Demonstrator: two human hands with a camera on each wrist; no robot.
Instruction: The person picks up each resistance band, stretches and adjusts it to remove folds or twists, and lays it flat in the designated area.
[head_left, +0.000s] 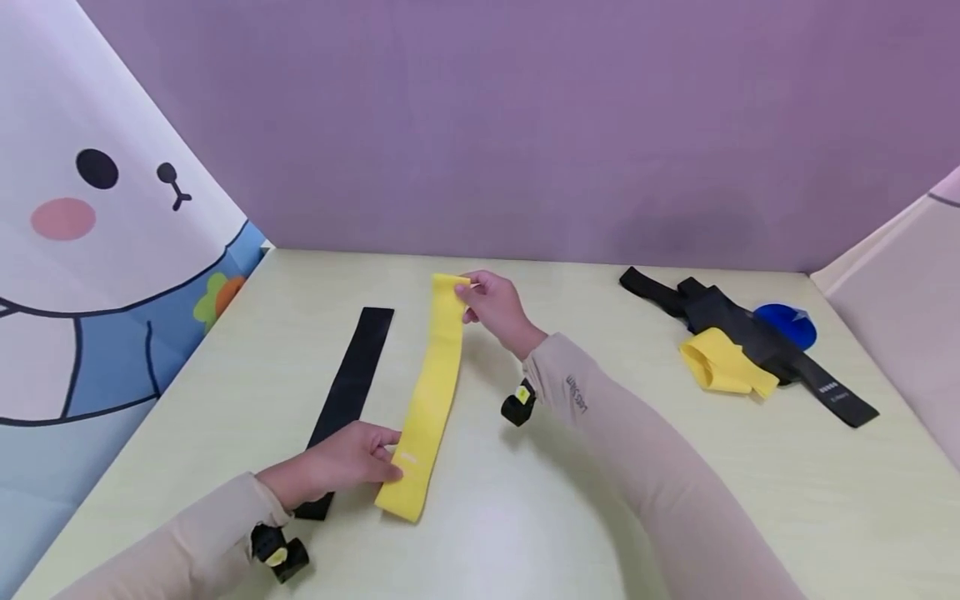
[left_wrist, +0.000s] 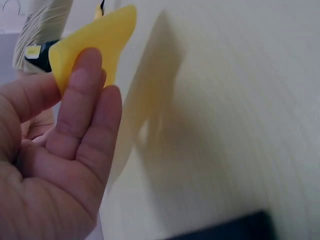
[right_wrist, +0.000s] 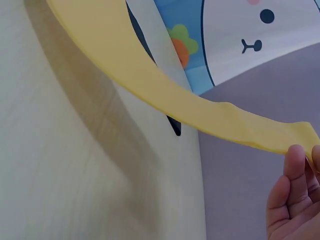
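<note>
A yellow resistance band [head_left: 431,392] stretches lengthwise between both hands, held above the table. My left hand [head_left: 348,457] pinches its near end between thumb and fingers, while my right hand [head_left: 501,308] pinches the far end. In the left wrist view the band's near end [left_wrist: 92,42] curves over the fingertips. The right wrist view shows the band [right_wrist: 165,90] hanging in an arc, its shadow on the tabletop. Just left of it, a black resistance band [head_left: 352,375] lies flat on the table, its near part partly covered by my left hand.
At the right of the table [head_left: 540,500] lies a pile: black bands [head_left: 731,321], a folded yellow band [head_left: 723,362] and a blue band [head_left: 787,323]. A purple backdrop [head_left: 525,125] rises behind the table. A printed cloth [head_left: 112,275] hangs along the left.
</note>
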